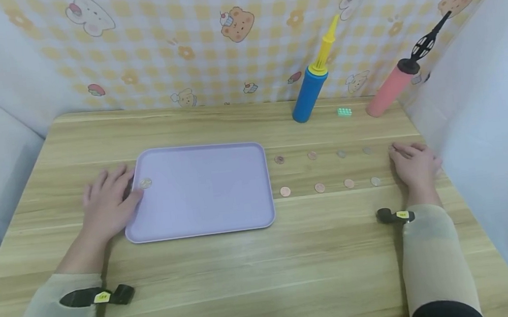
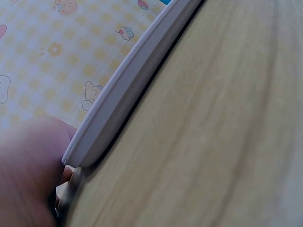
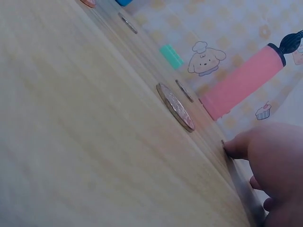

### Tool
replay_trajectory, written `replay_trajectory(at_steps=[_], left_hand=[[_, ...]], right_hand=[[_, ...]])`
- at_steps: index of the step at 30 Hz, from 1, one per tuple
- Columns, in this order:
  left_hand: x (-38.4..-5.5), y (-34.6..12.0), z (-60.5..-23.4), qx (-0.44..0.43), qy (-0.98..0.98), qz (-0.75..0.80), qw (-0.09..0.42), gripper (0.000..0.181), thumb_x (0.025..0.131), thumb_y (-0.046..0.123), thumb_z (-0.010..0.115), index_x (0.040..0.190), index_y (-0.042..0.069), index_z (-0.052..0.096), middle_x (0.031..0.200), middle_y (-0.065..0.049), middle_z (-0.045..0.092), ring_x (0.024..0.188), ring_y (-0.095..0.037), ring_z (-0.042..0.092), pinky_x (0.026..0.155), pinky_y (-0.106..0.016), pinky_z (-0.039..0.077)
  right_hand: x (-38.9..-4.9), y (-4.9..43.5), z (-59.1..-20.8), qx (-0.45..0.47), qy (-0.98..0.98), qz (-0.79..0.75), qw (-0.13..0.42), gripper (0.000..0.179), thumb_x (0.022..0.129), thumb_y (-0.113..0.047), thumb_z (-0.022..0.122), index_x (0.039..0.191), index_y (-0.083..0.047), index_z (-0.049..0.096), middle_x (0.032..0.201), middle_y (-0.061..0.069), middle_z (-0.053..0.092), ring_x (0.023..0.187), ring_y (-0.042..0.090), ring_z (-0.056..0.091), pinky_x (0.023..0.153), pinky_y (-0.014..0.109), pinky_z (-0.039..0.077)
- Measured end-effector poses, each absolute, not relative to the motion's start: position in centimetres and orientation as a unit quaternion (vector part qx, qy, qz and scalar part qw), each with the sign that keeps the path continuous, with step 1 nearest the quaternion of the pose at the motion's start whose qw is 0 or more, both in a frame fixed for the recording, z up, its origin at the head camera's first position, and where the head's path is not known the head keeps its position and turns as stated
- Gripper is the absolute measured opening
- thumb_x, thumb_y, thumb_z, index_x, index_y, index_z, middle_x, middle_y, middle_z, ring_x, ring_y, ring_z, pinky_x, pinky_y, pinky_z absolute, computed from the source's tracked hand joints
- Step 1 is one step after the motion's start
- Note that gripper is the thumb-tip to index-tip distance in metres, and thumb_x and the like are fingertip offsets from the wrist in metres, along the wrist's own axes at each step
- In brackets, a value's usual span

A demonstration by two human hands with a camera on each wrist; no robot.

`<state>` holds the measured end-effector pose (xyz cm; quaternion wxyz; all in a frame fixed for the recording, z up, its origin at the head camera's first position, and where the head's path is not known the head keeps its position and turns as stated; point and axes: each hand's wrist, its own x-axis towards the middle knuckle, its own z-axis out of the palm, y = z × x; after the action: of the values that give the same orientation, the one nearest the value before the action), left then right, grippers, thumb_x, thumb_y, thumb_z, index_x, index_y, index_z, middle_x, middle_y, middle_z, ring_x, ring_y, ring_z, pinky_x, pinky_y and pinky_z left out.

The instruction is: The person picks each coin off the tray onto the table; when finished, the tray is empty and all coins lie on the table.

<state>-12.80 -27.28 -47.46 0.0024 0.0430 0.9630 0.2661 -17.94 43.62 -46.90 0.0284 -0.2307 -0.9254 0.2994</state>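
A lilac tray (image 1: 202,191) lies flat on the table, with one coin (image 1: 146,183) near its left rim. My left hand (image 1: 109,203) rests at the tray's left edge, thumb over the rim and fingers stretched out beside it. To the right of the tray, several coins lie in two rows, among them a copper coin (image 1: 285,191) and a silvery coin (image 1: 375,181). Past the back row's right end, my right hand (image 1: 416,166) has its fingers curled. In the right wrist view, its thumb tip pinches a small coin (image 3: 223,143), mostly hidden.
At the back stand a blue hand pump (image 1: 308,96) with a yellow nozzle and a pink hand pump (image 1: 389,92) with a black top. A small green toy brick (image 1: 344,112) sits between them. Behind the wooden table (image 1: 247,281) hangs a yellow checked cloth (image 1: 142,52).
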Motion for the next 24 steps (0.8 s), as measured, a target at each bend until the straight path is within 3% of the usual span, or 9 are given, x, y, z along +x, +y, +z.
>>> replay_trajectory(at_steps=[14,20,24], left_hand=[[-12.7,-27.7,-47.4,0.043,0.962,0.268,0.001,0.064,0.11,0.034,0.045,0.162,-0.001,0.038,0.172,-0.028,0.022,0.156,-0.06,0.0,0.117,-0.076,-0.016],[-12.9,-27.6,-47.7,0.046,0.962,0.269,0.003,0.064,0.109,0.034,0.045,0.163,0.001,0.037,0.173,-0.028,0.02,0.157,-0.06,-0.001,0.117,-0.076,-0.016],[-13.1,-27.5,-47.9,0.047,0.962,0.269,0.005,0.065,0.109,0.034,0.045,0.164,0.001,0.035,0.173,-0.029,0.019,0.157,-0.06,-0.003,0.117,-0.076,-0.017]], right_hand=[[-18.4,42.3,-47.2,-0.288,-0.899,0.319,0.082,0.066,0.102,-0.06,0.06,0.157,-0.025,0.055,0.171,0.008,0.038,0.158,0.041,0.01,0.123,0.064,0.001],[-18.4,41.1,-47.3,-0.272,-0.911,0.283,0.125,0.056,0.103,-0.043,0.057,0.154,-0.019,0.059,0.161,0.013,0.052,0.153,0.042,0.03,0.123,0.06,0.005],[-18.7,39.6,-47.1,-0.249,-0.923,0.258,0.138,0.055,0.103,-0.037,0.054,0.154,-0.017,0.059,0.162,0.015,0.05,0.153,0.042,0.032,0.121,0.061,0.006]])
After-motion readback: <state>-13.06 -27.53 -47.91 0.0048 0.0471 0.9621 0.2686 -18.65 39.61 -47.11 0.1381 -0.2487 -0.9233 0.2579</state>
